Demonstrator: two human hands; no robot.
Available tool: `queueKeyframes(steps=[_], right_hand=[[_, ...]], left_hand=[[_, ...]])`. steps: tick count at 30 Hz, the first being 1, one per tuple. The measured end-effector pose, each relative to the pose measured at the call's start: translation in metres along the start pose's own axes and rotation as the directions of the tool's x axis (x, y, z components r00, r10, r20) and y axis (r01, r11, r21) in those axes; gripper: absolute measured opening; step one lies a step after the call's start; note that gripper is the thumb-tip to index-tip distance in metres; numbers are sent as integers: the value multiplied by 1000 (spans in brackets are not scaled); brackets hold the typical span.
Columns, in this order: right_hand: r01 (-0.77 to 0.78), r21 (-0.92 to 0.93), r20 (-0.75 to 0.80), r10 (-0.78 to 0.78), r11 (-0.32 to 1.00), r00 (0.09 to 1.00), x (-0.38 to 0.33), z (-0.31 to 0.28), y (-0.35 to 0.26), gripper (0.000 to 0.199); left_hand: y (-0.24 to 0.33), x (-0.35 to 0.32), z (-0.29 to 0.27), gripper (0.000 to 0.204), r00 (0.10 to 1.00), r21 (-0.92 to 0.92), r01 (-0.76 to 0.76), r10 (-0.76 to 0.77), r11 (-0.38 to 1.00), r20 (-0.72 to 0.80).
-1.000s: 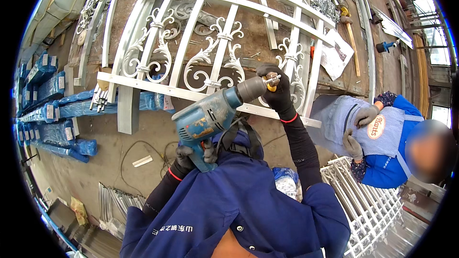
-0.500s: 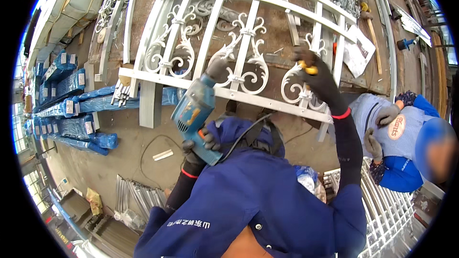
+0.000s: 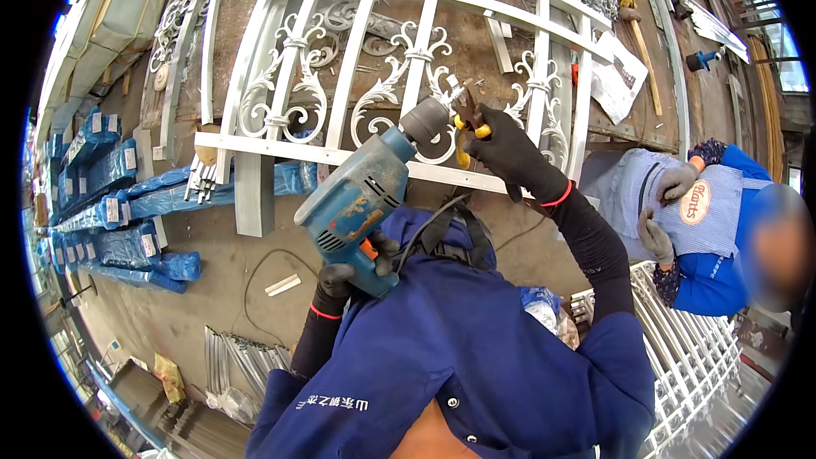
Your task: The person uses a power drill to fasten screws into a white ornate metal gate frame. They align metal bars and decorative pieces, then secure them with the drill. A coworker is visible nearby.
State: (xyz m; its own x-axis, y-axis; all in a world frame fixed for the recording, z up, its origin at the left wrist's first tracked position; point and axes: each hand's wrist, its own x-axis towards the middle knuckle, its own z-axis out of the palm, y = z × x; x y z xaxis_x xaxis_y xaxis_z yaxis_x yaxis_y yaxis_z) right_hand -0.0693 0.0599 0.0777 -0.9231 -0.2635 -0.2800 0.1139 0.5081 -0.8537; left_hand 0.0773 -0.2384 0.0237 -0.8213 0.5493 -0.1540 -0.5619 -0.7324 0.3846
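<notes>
My left hand point(image 3: 344, 276), in a black glove, grips the handle of a blue electric drill point(image 3: 361, 191) whose grey chuck points up at a white ornamental metal railing panel point(image 3: 408, 59) lying on the workbench. My right hand point(image 3: 506, 149), also gloved, holds yellow-handled pliers point(image 3: 466, 115) just beside the drill's chuck, over the panel's lower rail. The drill's black cord point(image 3: 425, 225) loops across my blue jacket.
A person in blue with grey gloves point(image 3: 663, 204) stands at the right beside another white railing point(image 3: 688, 348). Blue-wrapped bundles point(image 3: 110, 204) lie on the left floor. A wooden-handled hammer point(image 3: 637, 30) and papers point(image 3: 620, 76) rest on the bench's far right.
The drill has swung so its chuck meets my right hand. My right hand came down and left from the scrollwork to the drill's chuck with the pliers.
</notes>
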Motion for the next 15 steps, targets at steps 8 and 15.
queueKeyframes(steps=[8,15], right_hand=[[-83,-11,-1,83,996,997,-4,2,-5,28],[-111,89,77,105,990,992,-4,-5,-10,26]], left_hand=[[4,1,5,74,996,92,6,3,996,-91],[-2,-4,-13,74,1000,228,0,6,974,-27]])
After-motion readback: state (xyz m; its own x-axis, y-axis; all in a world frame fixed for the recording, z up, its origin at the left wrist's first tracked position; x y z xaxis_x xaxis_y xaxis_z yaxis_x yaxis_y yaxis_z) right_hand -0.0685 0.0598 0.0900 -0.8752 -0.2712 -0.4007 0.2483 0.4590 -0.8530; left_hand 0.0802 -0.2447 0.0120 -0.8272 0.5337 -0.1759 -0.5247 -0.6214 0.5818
